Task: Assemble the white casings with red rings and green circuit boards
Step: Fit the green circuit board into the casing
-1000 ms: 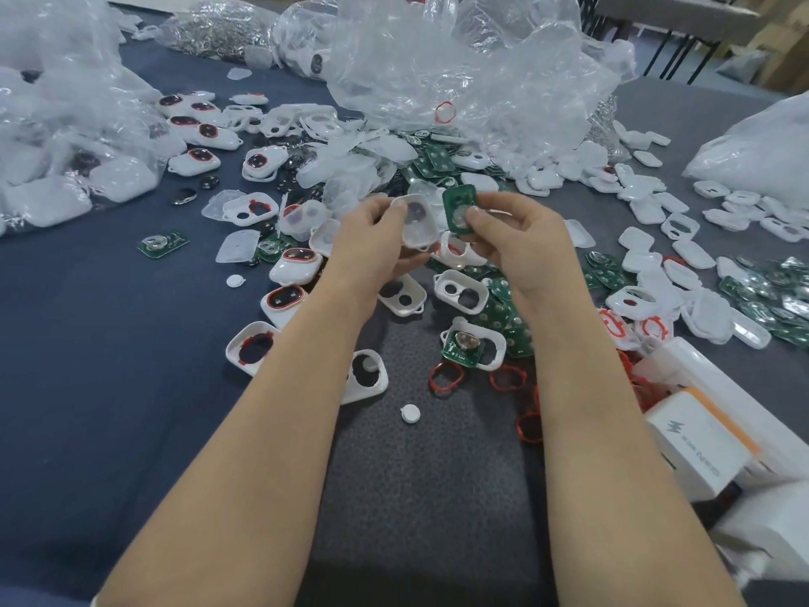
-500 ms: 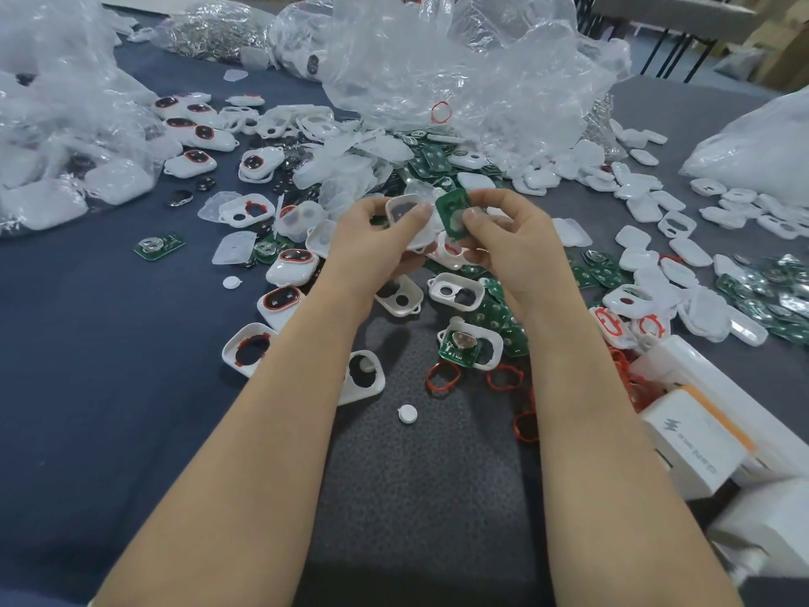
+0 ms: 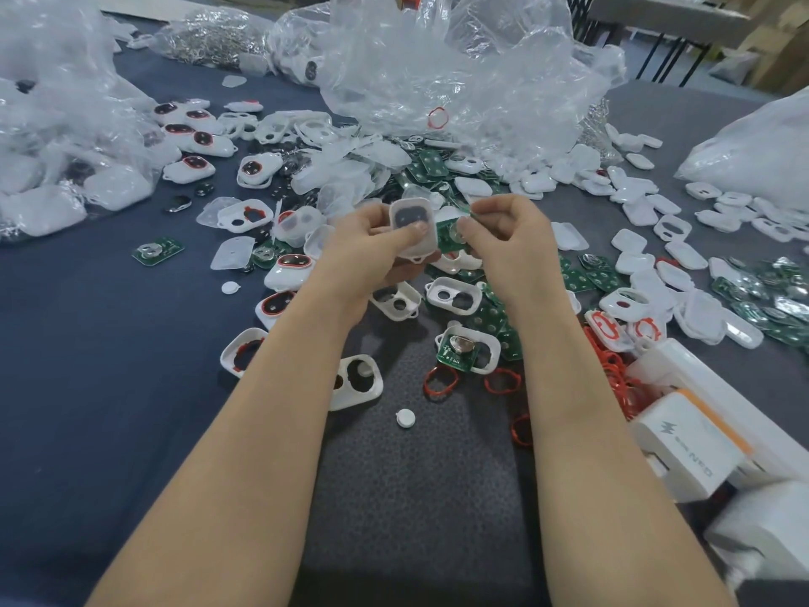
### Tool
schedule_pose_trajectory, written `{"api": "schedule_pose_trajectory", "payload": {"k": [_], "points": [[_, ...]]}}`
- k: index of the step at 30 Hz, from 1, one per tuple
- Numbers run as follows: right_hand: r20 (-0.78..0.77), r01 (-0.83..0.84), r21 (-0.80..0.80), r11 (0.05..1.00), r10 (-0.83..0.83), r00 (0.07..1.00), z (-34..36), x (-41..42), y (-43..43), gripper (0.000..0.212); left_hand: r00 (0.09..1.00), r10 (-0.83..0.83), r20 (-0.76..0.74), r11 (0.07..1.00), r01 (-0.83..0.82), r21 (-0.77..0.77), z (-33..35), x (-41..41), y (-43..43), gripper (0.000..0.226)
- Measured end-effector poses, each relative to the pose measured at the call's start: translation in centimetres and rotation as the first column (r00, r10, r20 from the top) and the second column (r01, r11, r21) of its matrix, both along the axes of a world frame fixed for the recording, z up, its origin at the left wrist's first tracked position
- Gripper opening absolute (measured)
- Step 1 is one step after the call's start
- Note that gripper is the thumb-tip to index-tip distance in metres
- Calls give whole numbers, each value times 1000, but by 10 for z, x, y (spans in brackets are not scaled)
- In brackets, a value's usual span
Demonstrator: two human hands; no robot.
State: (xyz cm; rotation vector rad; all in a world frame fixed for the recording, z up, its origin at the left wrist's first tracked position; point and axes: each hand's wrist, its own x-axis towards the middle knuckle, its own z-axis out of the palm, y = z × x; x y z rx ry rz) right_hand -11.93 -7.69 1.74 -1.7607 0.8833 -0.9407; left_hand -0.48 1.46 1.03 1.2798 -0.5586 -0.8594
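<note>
While my left hand (image 3: pixel 372 256) is gripping the seemingly light, stiff white casing (image 3: pixel 411 221) by its edges, my right hand (image 3: pixel 510 238) is pinching the thin, likely fragile green circuit board (image 3: pixel 448 239) at its 3 o'clock.

Crumpled clear bags (image 3: pixel 459 72) lie beyond the hands (image 3: pixel 367 256). White boxes (image 3: pixel 687 449) sit down to their right. A small white disc (image 3: pixel 405 418) rests on the bench (image 3: pixel 87 387) nearer the person.
</note>
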Motion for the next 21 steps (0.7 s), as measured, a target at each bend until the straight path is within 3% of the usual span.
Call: {"api": "schedule_pose_trajectory", "payload": {"k": [3, 6, 10, 21], "points": [[100, -64, 109, 992, 54, 994, 0, 1, 0, 13, 993, -107, -40, 994, 105, -43, 2, -7, 1, 7], [262, -180, 336, 925, 91, 961, 1, 2, -1, 5, 999, -54, -6, 997, 54, -50, 2, -7, -1, 7], [338, -267, 528, 806, 89, 937, 4, 0, -2, 10, 999, -30, 16, 996, 32, -88, 1, -7, 0, 8], [476, -317, 477, 820, 62, 877, 0, 12, 9, 22, 999, -33, 7, 988, 34, -149, 1, -4, 3, 5]]}}
